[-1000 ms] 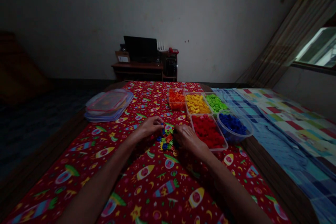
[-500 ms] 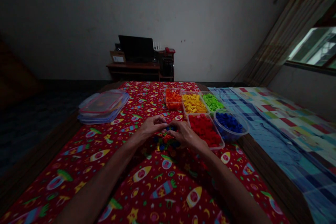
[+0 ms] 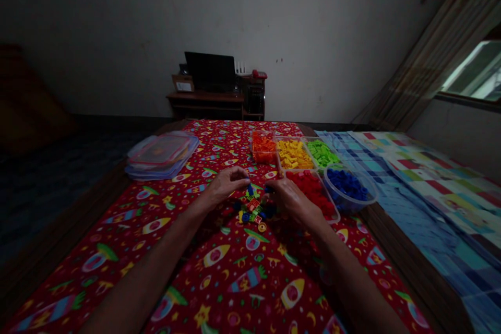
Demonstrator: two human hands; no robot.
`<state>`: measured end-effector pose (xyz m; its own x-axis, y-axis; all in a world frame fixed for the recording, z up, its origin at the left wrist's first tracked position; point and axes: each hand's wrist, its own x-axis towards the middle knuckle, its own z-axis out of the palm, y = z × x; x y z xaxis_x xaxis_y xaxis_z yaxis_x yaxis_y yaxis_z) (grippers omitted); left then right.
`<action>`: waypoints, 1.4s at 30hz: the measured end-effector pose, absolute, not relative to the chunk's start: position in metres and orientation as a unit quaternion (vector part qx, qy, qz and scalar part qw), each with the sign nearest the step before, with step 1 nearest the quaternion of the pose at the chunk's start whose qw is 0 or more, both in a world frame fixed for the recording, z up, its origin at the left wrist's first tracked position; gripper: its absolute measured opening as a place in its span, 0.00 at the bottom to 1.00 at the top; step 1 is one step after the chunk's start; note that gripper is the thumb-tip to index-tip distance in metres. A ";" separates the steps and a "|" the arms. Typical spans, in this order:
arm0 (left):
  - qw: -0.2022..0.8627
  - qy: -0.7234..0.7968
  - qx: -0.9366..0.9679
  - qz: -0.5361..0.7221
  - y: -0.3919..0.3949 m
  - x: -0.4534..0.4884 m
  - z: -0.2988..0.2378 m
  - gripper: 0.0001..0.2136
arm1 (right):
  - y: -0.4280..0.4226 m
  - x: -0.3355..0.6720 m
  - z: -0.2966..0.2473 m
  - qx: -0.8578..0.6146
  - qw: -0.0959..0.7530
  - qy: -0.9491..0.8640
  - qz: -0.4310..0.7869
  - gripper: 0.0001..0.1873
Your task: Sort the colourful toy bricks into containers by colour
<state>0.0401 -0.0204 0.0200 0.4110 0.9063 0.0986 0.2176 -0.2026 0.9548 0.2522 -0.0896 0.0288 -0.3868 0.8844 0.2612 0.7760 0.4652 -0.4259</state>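
My left hand (image 3: 227, 186) is above the left edge of a small pile of mixed toy building pieces (image 3: 254, 204), thumb and fingers pinched on a small blue building piece (image 3: 250, 188). Across a short gap, my right hand (image 3: 288, 194) hovers at the pile's right side. Between its fingertips is another dark blue piece (image 3: 268, 189), partly hidden by the fingers. In the pile are red, green, yellow and blue pieces, with a round yellow one (image 3: 262, 227) at the near edge.
Right of the pile stand tubs of orange (image 3: 263, 147), yellow (image 3: 293, 154), green (image 3: 321, 153) and red pieces (image 3: 306, 188), plus a round tub of blue ones (image 3: 347, 186). Stacked plastic lids (image 3: 162, 155) lie at the left on the patterned red cloth (image 3: 235, 258).
My hands were together over the pile and have drawn apart, each with a blue piece at its fingertips. More of the pile shows between them. The view has swung slightly left.
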 end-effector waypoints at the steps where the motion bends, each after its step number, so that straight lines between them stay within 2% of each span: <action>1: 0.482 0.408 0.687 0.359 -0.020 0.040 0.020 0.18 | -0.090 0.254 0.030 -0.508 0.239 -0.821 0.108 0.05; 5: 0.500 0.399 0.674 0.370 -0.023 0.043 0.022 0.18 | -0.085 0.254 0.035 -0.508 0.284 -0.806 0.110 0.09; 8: 0.525 0.381 0.666 0.368 -0.028 0.048 0.024 0.17 | -0.081 0.248 0.034 -0.489 0.314 -0.799 0.157 0.12; 12: 0.542 0.354 0.674 0.355 -0.037 0.055 0.022 0.16 | -0.082 0.242 0.034 -0.459 0.316 -0.808 0.194 0.14; 18: 0.552 0.344 0.670 0.358 -0.033 0.056 0.009 0.19 | -0.092 0.260 0.061 -0.519 0.295 -0.793 0.121 0.14; 20: 0.528 0.353 0.688 0.352 -0.028 0.053 0.004 0.19 | -0.094 0.278 0.073 -0.560 0.300 -0.768 0.075 0.14; 23: 0.431 0.382 0.753 0.317 -0.022 0.048 -0.002 0.16 | -0.099 0.317 0.087 -0.646 0.298 -0.703 -0.008 0.15; 26: 0.313 0.414 0.807 0.283 -0.020 0.045 -0.007 0.12 | -0.110 0.362 0.093 -0.754 0.266 -0.595 -0.084 0.16; 29: 0.248 0.392 0.845 0.266 -0.018 0.043 -0.016 0.13 | -0.123 0.402 0.086 -0.818 0.218 -0.518 -0.119 0.16; 33: 0.233 0.308 0.892 0.237 -0.010 0.040 -0.035 0.17 | -0.131 0.433 0.070 -0.833 0.186 -0.506 -0.126 0.21; 36: 0.241 0.266 0.908 0.218 -0.006 0.039 -0.044 0.18 | -0.126 0.429 0.070 -0.819 0.223 -0.508 -0.146 0.20; 42: 0.229 0.354 0.887 0.190 -0.008 0.036 -0.037 0.15 | -0.103 0.364 0.083 -0.752 0.279 -0.579 -0.144 0.16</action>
<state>0.0364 -0.0082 -0.0368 0.6777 0.7141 0.1751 0.5403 -0.6452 0.5402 0.3636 -0.1029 0.0830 0.2872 0.7907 0.5406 0.9519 -0.1726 -0.2533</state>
